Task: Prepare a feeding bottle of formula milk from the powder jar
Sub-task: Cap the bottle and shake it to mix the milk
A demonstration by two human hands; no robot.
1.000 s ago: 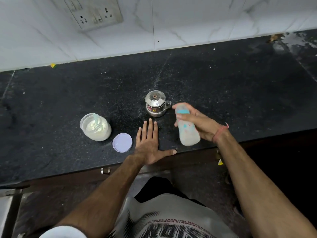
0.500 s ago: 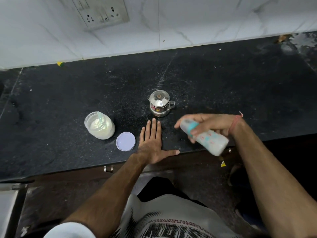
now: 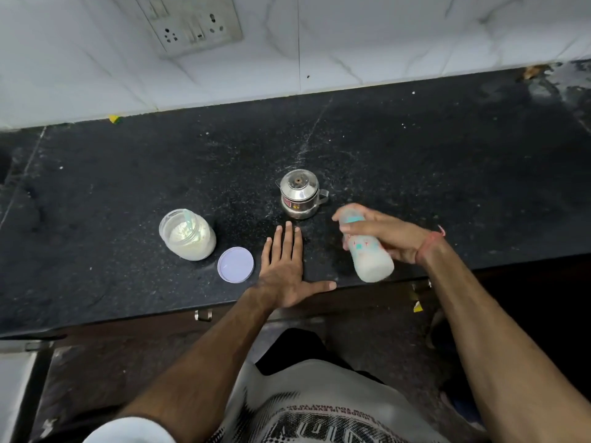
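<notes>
My right hand [image 3: 390, 238] grips a feeding bottle [image 3: 367, 254] with a teal collar and white milk inside, held tilted above the counter's front edge and blurred by motion. My left hand [image 3: 284, 270] lies flat on the black counter [image 3: 128, 174], fingers spread, holding nothing. The open powder jar [image 3: 188, 235], clear with pale powder and a teal scoop in it, stands to the left. Its lilac lid [image 3: 235, 264] lies flat between the jar and my left hand.
A small steel kettle [image 3: 300, 198] with a lid and spout stands just beyond my left fingertips. A white tiled wall with a switch and socket plate [image 3: 188, 24] backs the counter. Cabinet fronts and a metal handle [image 3: 203, 314] sit below the edge.
The bottle in my right hand has swung from upright to pointing left and back to a steep tilt, as in shaking. My left hand has stayed flat on the counter.
</notes>
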